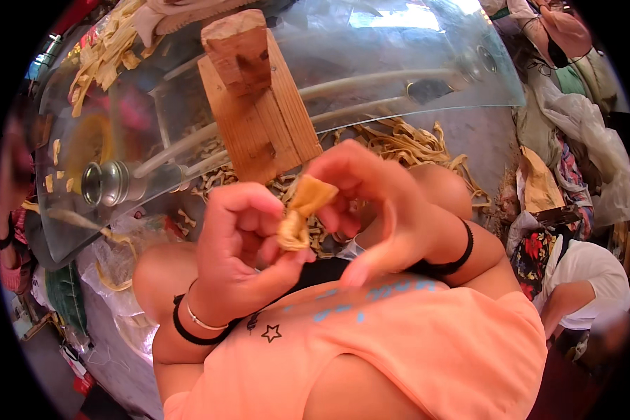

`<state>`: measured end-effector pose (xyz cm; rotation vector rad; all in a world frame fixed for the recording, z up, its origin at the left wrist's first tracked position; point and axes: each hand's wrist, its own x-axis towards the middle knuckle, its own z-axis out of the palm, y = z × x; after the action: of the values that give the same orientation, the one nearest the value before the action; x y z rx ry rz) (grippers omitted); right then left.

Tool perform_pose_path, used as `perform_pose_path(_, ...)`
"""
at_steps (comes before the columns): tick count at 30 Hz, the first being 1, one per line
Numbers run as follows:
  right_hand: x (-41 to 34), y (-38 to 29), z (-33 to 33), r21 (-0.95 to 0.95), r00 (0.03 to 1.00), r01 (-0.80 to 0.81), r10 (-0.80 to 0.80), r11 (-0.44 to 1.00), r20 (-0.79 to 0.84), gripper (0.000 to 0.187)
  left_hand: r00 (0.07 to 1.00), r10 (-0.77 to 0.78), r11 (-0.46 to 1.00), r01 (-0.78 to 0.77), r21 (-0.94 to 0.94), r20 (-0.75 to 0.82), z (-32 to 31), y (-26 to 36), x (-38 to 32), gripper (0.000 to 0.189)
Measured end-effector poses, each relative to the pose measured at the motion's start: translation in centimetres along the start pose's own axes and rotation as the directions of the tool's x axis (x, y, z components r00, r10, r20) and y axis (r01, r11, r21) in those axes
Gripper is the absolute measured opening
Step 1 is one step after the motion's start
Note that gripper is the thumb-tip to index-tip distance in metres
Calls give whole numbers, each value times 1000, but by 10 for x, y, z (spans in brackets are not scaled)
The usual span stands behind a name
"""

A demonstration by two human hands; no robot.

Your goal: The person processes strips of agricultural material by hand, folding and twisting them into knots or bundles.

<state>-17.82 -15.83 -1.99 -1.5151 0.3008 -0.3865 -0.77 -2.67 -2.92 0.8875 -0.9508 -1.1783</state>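
Observation:
Between my hands is a short piece of tan, leathery strip (296,218), looped or knotted at its lower end and flared at its upper end. My left hand (252,239) holds the looped end with its fingertips. My right hand (378,205) is curved around the flared end, its fingers beside or against it; whether they grip it cannot be told. Below and behind the hands lie many small knotted pieces (218,181) of like colour. A heap of long tan strips (404,142) lies past my right hand.
A glass tabletop (367,94) with metal-ended supports stands in front, bearing a wooden block stand (262,121), more strips (107,52) and small scraps. Clear plastic (121,268) lies at the left. At the right are bags, cloth and a seated person in white (588,283); another person is at the far left.

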Motion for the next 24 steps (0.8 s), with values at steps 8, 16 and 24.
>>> perform_pose_path(8, 34, 12, 10, -6, 899, 174, -161, 985, -408, 25, 977, 114, 764, 28, 644, -179, -20, 7, 14, 28)
perform_pose_path(16, 73, 32, -9, -645, 840, 20, -362, 764, -403, 20, 957, 247, 489, 13, 872, -153, -43, 3, 56, 9)
perform_pose_path(24, 37, 17, -12, -466, 777, 282, -485, 839, -402, 25, 916, -45, 972, 132, 195, -398, -54, 18, 9, 10)
